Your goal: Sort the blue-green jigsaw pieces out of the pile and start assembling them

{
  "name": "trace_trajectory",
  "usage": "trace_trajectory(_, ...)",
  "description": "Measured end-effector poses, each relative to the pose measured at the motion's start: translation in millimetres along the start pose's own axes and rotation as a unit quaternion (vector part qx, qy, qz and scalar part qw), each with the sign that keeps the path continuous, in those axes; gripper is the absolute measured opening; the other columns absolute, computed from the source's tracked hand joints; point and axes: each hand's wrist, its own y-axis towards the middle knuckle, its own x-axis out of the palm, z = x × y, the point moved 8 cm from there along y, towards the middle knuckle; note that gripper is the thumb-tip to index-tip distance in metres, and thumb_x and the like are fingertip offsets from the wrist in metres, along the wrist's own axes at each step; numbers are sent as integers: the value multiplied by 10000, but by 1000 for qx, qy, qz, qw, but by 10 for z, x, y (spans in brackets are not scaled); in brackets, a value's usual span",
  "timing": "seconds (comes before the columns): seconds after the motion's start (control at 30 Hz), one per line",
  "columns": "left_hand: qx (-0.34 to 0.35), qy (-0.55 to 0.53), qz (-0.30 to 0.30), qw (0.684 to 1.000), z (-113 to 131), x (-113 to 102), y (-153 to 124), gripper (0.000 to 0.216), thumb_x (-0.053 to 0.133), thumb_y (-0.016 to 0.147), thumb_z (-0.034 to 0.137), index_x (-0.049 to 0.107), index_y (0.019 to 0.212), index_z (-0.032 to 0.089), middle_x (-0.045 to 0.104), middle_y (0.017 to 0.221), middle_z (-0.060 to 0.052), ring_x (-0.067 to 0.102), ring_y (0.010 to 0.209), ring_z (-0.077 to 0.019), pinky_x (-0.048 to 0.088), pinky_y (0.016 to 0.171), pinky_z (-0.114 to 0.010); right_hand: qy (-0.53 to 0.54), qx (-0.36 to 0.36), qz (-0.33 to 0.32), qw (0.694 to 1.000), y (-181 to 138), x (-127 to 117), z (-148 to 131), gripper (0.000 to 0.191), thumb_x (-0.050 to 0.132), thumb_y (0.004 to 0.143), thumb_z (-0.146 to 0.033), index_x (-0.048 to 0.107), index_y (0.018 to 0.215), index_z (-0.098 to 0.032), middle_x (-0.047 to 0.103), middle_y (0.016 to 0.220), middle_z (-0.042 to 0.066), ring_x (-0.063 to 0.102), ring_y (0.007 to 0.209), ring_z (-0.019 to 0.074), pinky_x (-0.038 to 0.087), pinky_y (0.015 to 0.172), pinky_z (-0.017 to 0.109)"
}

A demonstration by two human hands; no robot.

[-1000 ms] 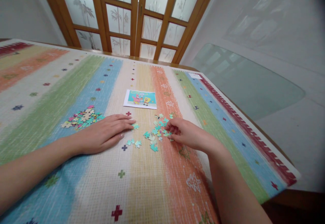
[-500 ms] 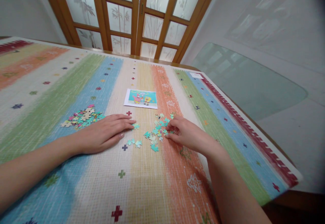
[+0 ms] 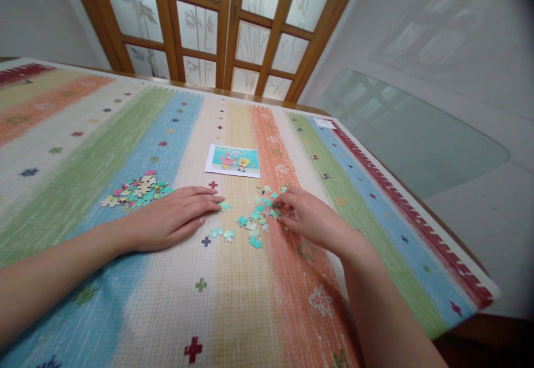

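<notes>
My left hand (image 3: 175, 219) lies flat and open on the striped cloth, its fingertips touching one teal jigsaw piece (image 3: 224, 207). My right hand (image 3: 306, 218) rests to the right with fingers curled, pinching at the edge of a small scatter of teal jigsaw pieces (image 3: 256, 218). Two loose teal pieces (image 3: 222, 234) lie between the hands. A bigger heap of mixed-colour pieces (image 3: 136, 189) sits just beyond my left wrist. The small cartoon reference picture (image 3: 232, 160) lies flat a little farther away, between the two hands.
The striped, multicoloured tablecloth (image 3: 125, 134) covers the whole table; its right edge with red trim (image 3: 400, 201) runs diagonally. Wooden doors with frosted glass (image 3: 225, 29) stand behind the table. A glass tabletop (image 3: 400, 129) lies at the right, off the table.
My right hand has shifted slightly toward the far side of the teal scatter, fingers working among the pieces. The left hand has stayed in place.
</notes>
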Motion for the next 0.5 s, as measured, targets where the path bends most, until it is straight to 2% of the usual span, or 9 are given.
trace_trajectory(0.13,-1,2,-3,1000,-2,5,-1,417,433,1026,198,435,1438,260,488,1519,-41,320,1487,-222,305,1234,-442,-7,4,1,1000,2,1,48,165,612,836,-77,721,921,-167,647,933,75,619,853,179,479,803,303)
trace_trajectory(0.4,1,-3,2,1000,7,-2,10,412,421,1034,208,434,1443,258,491,1518,-43,317,1489,-222,301,1236,-438,-14,1,3,1000,9,-20,38,175,591,801,-36,694,846,-170,653,877,53,607,809,162,463,766,286)
trace_trajectory(0.5,3,-6,5,1000,13,-5,8,410,431,1032,210,443,1438,259,502,1511,-42,335,1480,-226,309,1232,-437,-13,-8,11,1000,-11,-43,22,177,585,819,-56,700,880,-176,664,881,51,611,806,163,464,758,290)
